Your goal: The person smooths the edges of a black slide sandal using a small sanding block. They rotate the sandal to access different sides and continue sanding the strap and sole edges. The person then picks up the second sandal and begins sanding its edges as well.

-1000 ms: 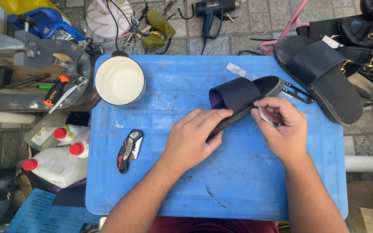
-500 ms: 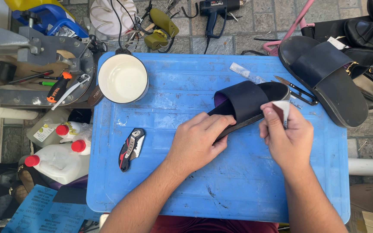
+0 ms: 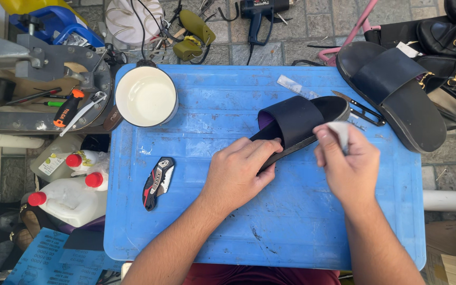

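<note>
We see left hand (image 3: 241, 174) clamped on dark slide sandal (image 3: 302, 124), frame centre on blue counter (image 3: 196, 232). Right hand (image 3: 349, 169) pinches small pale piece (image 3: 339, 132), possibly cloth. Risk: sandal twists under pressure, slides toward small knife (image 3: 360, 109) beside toe.

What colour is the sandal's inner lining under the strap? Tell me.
Purple, seen beneath the dark navy strap of the sandal in the head view.

White bowl (image 3: 145, 97) and folding knife (image 3: 158, 182) on blue table (image 3: 196, 232).
</note>
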